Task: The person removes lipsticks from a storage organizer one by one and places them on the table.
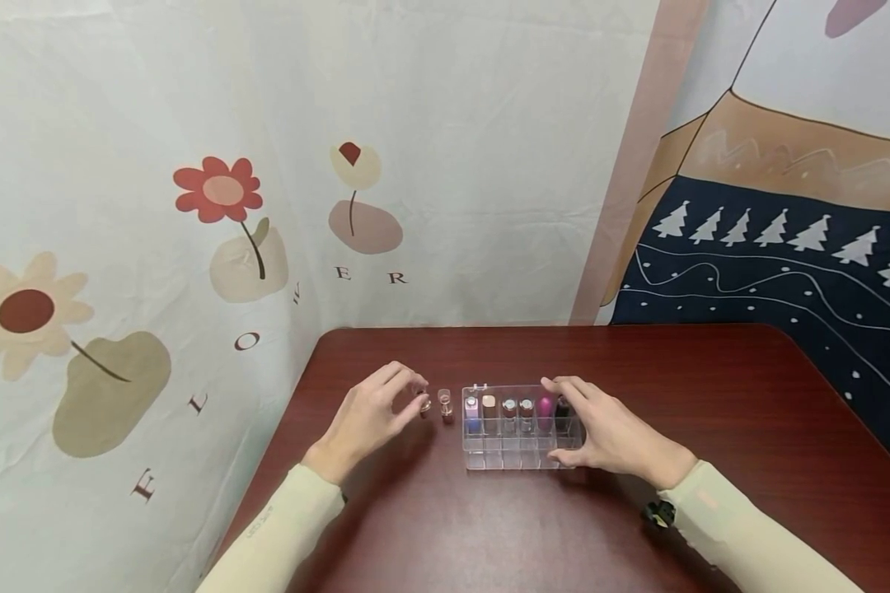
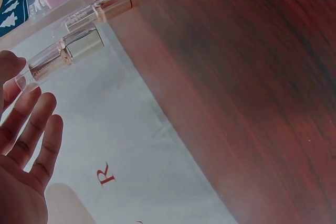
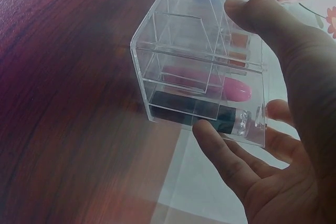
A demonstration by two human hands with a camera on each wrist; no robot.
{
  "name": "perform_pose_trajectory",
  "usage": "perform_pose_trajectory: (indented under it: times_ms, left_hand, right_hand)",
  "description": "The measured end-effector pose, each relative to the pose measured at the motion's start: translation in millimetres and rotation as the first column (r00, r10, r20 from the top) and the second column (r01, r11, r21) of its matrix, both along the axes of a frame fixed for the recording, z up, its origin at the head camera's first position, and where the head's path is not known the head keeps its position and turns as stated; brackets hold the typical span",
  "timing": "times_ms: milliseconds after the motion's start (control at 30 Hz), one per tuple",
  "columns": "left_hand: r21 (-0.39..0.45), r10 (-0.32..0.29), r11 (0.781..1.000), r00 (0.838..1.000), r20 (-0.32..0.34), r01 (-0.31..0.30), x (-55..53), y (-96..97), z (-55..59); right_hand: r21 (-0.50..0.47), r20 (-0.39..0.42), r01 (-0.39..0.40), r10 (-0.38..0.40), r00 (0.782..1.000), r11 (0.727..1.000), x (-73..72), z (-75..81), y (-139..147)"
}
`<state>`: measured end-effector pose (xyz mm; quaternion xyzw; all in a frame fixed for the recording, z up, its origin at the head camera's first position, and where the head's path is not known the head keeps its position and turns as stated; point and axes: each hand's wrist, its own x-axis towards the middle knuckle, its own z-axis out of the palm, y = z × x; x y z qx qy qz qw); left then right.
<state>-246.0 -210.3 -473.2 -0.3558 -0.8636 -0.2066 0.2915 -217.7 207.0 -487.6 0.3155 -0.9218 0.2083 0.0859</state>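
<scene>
My left hand (image 1: pixel 384 409) pinches the clear top of a lipstick tube (image 2: pixel 65 52) between thumb and forefinger, its other fingers loosely bent. Just right of it, a second lipstick tube (image 1: pixel 446 407) with a clear cap stands upright on the table. The clear plastic lipstick organizer (image 1: pixel 501 458) sits farther right, with its back row of compartments filled. My right hand (image 1: pixel 601 422) holds the organizer's right end, thumb at the front and fingers around the side and back. Inside, beside that hand, are a black tube (image 3: pixel 181 109) and a bright pink tube (image 3: pixel 237 89).
The dark red-brown wooden table (image 1: pixel 445 527) carries everything. Also in the organizer's back row are a pink-and-blue tube (image 1: pixel 472 412), a brown tube (image 1: pixel 489 412) and two clear-topped tubes. A printed cloth (image 1: pixel 475 165) hangs behind the table's far edge.
</scene>
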Motion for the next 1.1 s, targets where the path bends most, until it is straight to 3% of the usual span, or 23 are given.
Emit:
perform_pose_trajectory:
  times_ms: [633, 1100]
  left_hand:
    - [-0.032, 0.051, 0.998, 0.992, 0.112, -0.047, -4.9, -0.1, -12.0]
    - [-0.060, 0.083, 0.995, 0.984, 0.159, -0.074, -5.9, 1.9, -19.5]
  right_hand:
    - [-0.005, 0.007, 0.004, -0.004, 1.000, 1.000, 0.1, 0.5, 0]
    - [0.000, 0.004, -0.001, 0.001, 1.000, 1.000, -0.1, 0.7, 0]
